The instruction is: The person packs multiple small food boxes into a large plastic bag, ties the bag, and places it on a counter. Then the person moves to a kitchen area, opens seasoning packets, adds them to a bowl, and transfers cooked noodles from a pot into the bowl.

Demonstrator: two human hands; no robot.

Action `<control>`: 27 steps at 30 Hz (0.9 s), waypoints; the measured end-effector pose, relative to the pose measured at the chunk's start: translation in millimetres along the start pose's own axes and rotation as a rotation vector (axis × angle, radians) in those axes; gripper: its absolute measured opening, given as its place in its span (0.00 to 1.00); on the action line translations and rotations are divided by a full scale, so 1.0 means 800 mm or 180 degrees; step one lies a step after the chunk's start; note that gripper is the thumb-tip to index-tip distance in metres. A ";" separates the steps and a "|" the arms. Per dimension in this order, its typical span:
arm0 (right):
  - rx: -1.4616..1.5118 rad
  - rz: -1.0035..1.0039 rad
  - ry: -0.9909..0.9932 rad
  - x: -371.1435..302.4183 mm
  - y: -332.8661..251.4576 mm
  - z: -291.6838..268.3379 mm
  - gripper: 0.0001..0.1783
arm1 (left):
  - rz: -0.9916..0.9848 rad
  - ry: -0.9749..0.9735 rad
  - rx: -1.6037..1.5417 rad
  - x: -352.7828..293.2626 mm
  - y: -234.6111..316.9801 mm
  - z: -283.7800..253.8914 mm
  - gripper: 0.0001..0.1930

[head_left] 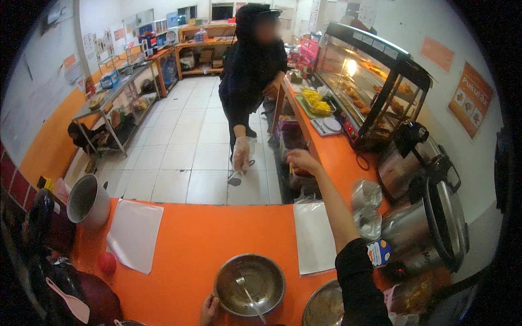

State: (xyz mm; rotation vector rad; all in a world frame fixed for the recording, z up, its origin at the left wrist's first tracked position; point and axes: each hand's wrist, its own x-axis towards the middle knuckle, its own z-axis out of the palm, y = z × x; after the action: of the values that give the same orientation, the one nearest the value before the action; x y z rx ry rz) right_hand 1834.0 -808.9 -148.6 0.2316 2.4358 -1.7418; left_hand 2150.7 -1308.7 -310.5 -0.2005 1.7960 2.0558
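Bowl (270, 281) with fork (250, 297) on the orange counter (196, 239)

The metal bowl is at the near edge of the counter, and the fork lies inside, its handle across the near rim. The left hand (209, 311) is at the bowl's left rim; how firmly it closes cannot be told. The right hand (302, 162) reaches forward, its fingers curled; whether it holds something cannot be told. White sheets (316, 239) lie on both sides. Beyond the counter stands a co-worker (247, 70) in dark clothes.
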 end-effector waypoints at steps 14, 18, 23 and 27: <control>-0.2810 -0.1940 -0.0980 -0.121 0.028 0.306 0.21 | -0.0327 0.0094 -0.1058 -0.090 0.070 -0.056 0.25; -0.2788 -0.1229 -0.0789 -0.159 0.012 0.350 0.19 | -0.0152 0.0176 -0.1127 -0.109 0.060 -0.060 0.26; -0.2749 -0.1070 -0.0577 -0.208 0.023 0.394 0.14 | -0.0208 -0.0068 -0.0688 -0.119 0.059 -0.051 0.31; -0.3478 -0.0990 -0.0103 -0.247 0.031 0.416 0.10 | -0.0249 -0.0401 -0.0453 -0.120 0.046 -0.055 0.42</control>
State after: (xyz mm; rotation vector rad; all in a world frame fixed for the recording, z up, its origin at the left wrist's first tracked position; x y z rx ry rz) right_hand 2039.7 -1124.5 -238.8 -0.3059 3.0659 -0.2487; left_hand 2217.2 -1375.0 -248.8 -0.1742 1.5454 2.0932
